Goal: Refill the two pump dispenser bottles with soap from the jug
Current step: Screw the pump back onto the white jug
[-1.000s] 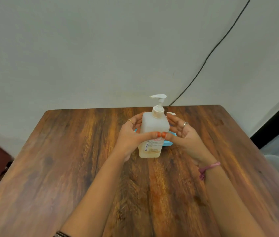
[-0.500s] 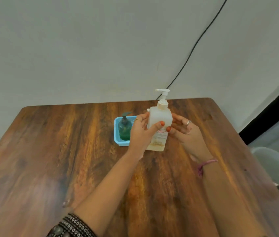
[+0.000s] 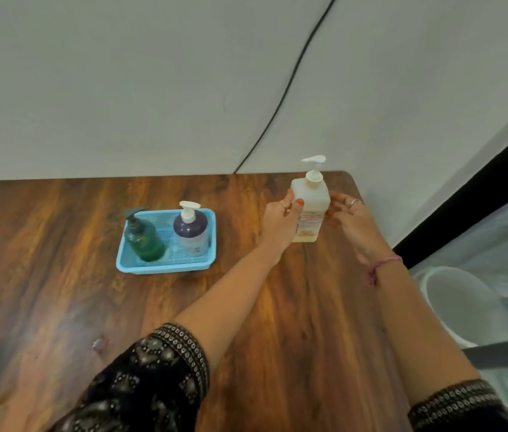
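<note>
A white square pump bottle (image 3: 312, 203), nearly empty with a little yellowish soap at the bottom, stands upright near the table's far right corner. My left hand (image 3: 279, 222) grips its left side, thumb across the front. My right hand (image 3: 350, 220) is at its right side with relaxed fingers just touching or slightly off it. A blue basket (image 3: 128, 263) to the left holds a green pump bottle (image 3: 144, 241) and a purple-and-white pump bottle (image 3: 191, 233). No jug is in view.
The wooden table (image 3: 59, 291) ends at a right edge close to the white bottle. A white bucket-like container (image 3: 461, 304) sits on the floor to the right. A black cable (image 3: 280, 98) runs down the wall behind the table.
The white bottle has been moved right, from in front of the basket to the far right corner. My view has turned, so the basket and both its bottles now show.
</note>
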The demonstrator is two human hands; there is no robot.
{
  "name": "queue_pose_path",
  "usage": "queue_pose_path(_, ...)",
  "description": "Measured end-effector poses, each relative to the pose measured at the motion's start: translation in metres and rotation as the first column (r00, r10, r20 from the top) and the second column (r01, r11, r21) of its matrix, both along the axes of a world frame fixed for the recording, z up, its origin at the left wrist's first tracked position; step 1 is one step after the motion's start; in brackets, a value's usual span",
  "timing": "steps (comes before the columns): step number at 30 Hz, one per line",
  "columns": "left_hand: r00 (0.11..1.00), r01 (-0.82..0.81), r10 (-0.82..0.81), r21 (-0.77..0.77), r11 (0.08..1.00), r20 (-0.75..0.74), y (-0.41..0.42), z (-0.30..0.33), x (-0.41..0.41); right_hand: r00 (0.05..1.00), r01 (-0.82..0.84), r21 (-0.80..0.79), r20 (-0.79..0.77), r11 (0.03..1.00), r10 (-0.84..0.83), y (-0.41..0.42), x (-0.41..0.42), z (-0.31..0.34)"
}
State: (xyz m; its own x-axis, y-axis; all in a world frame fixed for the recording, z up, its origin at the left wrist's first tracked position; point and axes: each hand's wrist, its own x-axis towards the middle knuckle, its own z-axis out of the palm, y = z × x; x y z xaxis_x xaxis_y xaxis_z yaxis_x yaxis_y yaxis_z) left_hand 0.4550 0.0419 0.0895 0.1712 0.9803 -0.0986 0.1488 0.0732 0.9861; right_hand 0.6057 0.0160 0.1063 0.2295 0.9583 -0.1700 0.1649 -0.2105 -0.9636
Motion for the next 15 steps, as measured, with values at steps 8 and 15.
queue_pose_path(8, 0.993, 0.063, -0.071, -0.090, 0.994, -0.092, 0.061, -0.018, 0.077, 0.998, 0.065, -0.073, -0.006, 0.995, -0.065, 0.058, 0.067, -0.013)
queue_pose_path(15, 0.992, 0.076, -0.091, -0.158, 0.985, -0.087, 0.090, -0.040, 0.108, 0.997, 0.081, -0.111, 0.011, 0.991, -0.080, 0.096, 0.097, -0.037)
